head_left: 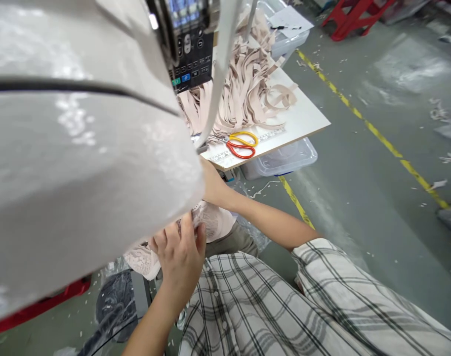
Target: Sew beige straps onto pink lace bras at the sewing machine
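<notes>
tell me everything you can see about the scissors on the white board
The scissors have two smooth, plastic-looking handle loops, one yellow and one red, the red nearer the board's front edge. They lie flat on the white board, over its printed ruler marks, loops to the right. The blades point left, beside the ends of the beige fabric strips; whether they touch, and whether the blades are open, is too blurred to tell. Nobody is holding them.
</notes>
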Demonstrator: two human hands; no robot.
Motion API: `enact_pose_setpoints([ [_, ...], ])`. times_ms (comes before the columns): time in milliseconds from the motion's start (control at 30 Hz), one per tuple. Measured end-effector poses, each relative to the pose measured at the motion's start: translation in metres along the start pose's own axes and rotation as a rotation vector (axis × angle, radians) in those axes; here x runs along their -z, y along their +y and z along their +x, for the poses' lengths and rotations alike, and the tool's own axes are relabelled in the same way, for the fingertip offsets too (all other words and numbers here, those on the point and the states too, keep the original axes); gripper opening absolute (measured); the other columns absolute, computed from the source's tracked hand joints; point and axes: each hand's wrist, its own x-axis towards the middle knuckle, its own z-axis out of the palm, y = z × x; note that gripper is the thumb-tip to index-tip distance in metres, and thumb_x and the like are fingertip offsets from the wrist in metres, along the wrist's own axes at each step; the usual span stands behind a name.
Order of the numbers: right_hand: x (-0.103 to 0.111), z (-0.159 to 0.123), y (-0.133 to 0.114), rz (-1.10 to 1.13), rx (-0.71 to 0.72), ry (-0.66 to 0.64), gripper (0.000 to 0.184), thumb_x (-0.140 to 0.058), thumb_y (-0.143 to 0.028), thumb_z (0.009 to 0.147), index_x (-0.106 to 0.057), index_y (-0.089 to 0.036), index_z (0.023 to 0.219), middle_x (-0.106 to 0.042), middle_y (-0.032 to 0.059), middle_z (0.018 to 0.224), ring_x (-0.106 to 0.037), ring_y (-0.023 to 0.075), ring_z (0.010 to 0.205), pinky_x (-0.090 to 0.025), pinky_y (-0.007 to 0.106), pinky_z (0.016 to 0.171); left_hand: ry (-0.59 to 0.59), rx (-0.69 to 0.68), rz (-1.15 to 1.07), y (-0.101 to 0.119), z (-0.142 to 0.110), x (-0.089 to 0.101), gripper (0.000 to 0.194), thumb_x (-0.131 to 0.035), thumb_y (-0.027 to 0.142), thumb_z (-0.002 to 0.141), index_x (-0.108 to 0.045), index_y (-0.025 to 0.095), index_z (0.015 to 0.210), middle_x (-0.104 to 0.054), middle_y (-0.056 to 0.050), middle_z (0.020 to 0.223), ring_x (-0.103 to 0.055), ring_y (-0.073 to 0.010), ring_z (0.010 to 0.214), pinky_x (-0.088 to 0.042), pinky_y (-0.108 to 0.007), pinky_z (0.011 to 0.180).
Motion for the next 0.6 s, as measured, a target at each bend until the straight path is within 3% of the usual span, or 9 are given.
enact_pose_setpoints([
  [200,0.002,-0.008,0.001,0.09,-0.008,0.067,0.007,-0.057,-0.016,0.085,-0.061,-0.018,0.089,-0.062,0.0039,0.104,-0.052,0.0135,0.078,-0.045,0.027,0.07,0.039,-0.018,-0.097,-0.005,-0.004,-0.002,0.058,-0.069,0.033,0.086,-0.055,0.016,0.139,-0.058,-0.022,0.131,-0.052,-0.036,0.123,-0.034,-0.049,0.106],
  [367,0.007,-0.026,0.002,0.19,-0.048,0.134,0.008,-0.06,-0.026,0.09,-0.062,-0.019,0.094,-0.062,0.0057,0.111,-0.055,0.0124,0.079,-0.047,0.027,0.069,0.103,0.052,-0.195,-0.014,-0.009,-0.002,0.053,-0.069,0.032,0.086,-0.055,0.017,0.135,-0.056,-0.021,0.131,-0.051,-0.035,0.124,-0.035,-0.051,0.107],
  [600,0.013,-0.05,0.001,0.25,-0.138,0.119,0.014,-0.065,-0.033,0.088,-0.059,-0.02,0.092,-0.061,0.0032,0.095,-0.057,0.0131,0.079,-0.049,0.028,0.069,-0.023,0.612,-0.772,-0.032,-0.01,-0.02,0.039,-0.048,0.044,0.098,-0.056,0.022,0.13,-0.061,-0.012,0.125,-0.056,-0.0254,0.119,-0.041,-0.04,0.105],
])
